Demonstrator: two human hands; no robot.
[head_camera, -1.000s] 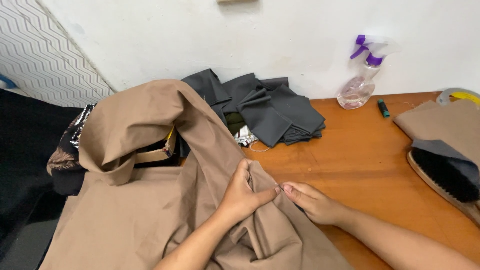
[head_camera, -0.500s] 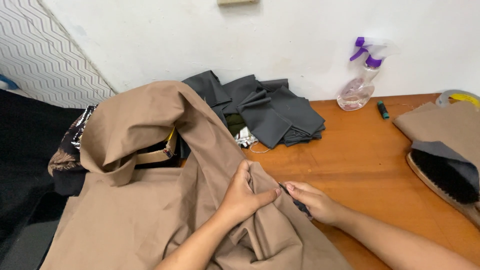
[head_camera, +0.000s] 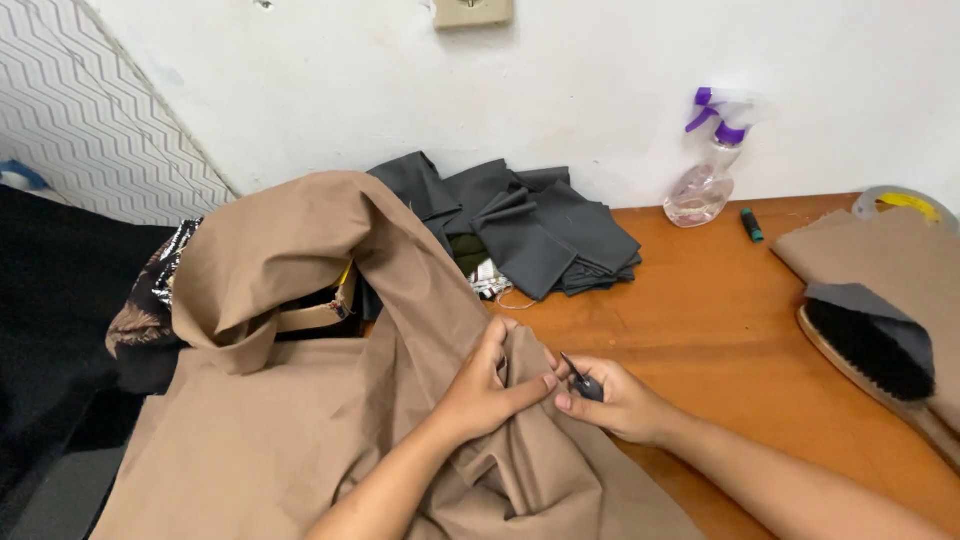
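A big tan cloth (head_camera: 300, 430) covered the left half of the wooden tabletop (head_camera: 720, 330), heaped up at the back over something boxy and spilling forward toward the person. Its nearest fold ran roughly from the far left toward the near right, and the pinched ridge of it rose just where the two hands met, near the cloth's right edge.

Behind it lay a pile of dark grey fabric (head_camera: 530, 225) against the white wall, well apart from the hands. At the far right sat a second tan piece (head_camera: 880, 255) with a black-bristled brush (head_camera: 865, 350) on it, and at the back a clear spray bottle (head_camera: 705, 170) with a purple trigger.

The left hand (head_camera: 485, 390) came in from below, forearm angled up and to the right, and was closed on the cloth, fingers curled over the ridge and thumb pressed toward the other hand. The right hand (head_camera: 615, 400) reached in from the lower right, its forearm lying across the bare wood, and gripped a small dark tool (head_camera: 582, 380), probably a seam ripper or snips, though it was too small to tell. The tool's tip pointed up and left, toward the fold just beside the left thumb. Both hands were touching or nearly touching, the left one on the cloth, the right at its edge.
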